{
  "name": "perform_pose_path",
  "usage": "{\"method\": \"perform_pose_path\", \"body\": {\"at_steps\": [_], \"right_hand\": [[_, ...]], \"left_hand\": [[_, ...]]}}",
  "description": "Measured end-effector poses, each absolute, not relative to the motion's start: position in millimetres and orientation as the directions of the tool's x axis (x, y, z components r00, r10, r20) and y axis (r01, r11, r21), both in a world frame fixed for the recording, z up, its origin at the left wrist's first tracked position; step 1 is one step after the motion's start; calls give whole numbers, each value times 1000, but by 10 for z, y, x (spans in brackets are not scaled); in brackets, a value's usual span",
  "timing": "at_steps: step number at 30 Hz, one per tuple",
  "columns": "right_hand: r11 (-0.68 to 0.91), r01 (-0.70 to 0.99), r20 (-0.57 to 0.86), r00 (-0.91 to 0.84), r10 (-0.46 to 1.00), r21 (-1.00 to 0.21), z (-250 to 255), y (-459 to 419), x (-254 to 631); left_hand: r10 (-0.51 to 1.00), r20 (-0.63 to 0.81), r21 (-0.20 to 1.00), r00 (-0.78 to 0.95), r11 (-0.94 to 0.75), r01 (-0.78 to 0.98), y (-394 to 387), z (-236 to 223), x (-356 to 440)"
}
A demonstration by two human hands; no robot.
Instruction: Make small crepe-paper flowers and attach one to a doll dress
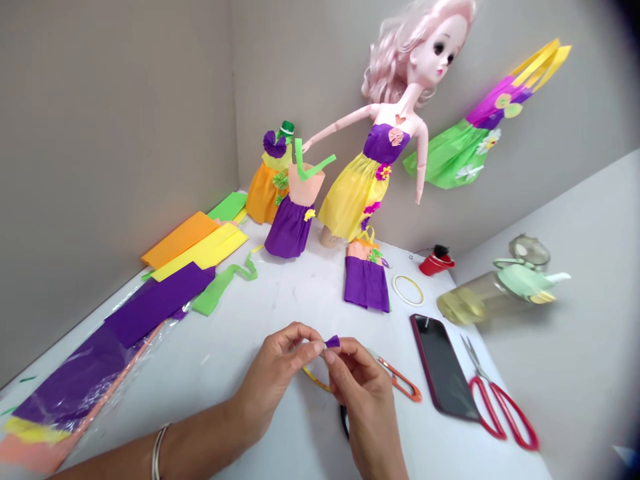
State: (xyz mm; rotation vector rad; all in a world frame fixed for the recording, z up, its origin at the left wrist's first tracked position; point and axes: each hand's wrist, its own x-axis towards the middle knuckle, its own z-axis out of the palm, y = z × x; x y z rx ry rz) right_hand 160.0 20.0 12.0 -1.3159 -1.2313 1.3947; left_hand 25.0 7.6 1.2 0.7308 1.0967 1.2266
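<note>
Purple scrap [333,341]: raised between both hands' fingertips, over the near middle of the bench [295,293].
Left hand [280,370]: grip closed, thumb and finger pinching at the scrap's left end.
Right hand [363,377]: grip also closed on the scrap, its fingertips just beside the left ones; a yellow ring [316,379] lies below.
Left edge: yellow sheets [197,252] and other folded colours run along the wall.
Right edge: red-handled scissors [500,400] reach it; the phone [443,370] lies just inside.
Room: white surface spreads left of the hands and up to the small dress [367,287]; rightward it narrows at the orange cutter [403,383].
Red bucket [433,265]: something black inside, too small to tell.
Bottle [457,303]: see-through, pale green lid, near the right edge; I cannot tell its contents.
Plastic sleeve [83,403]: purple and peach sheets inside.
</note>
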Motion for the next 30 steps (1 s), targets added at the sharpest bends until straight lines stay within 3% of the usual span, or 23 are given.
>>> {"method": "perform_pose_path", "body": {"at_steps": [9,15,19,25,30], "right_hand": [[-197,13,-197,-156,968,-980,88,198,1628],[-172,104,-192,-232,953,-980,142,210,1672],[-45,268,-137,-334,932,-962,216,301,1821],[117,618,-49,-244,969,-777,147,456,2237],[347,832,-78,-418,905,-432,-4,335,2407]], "left_hand": [[950,-293,820,111,309,-481,115,21,213],[947,-297,828,120,318,-462,139,9,145],[947,-306,848,96,317,-425,177,8,81],[930,-362,781,60,338,-526,273,-14,6],[938,-341,720,60,301,-625,310,-56,-24]]}}
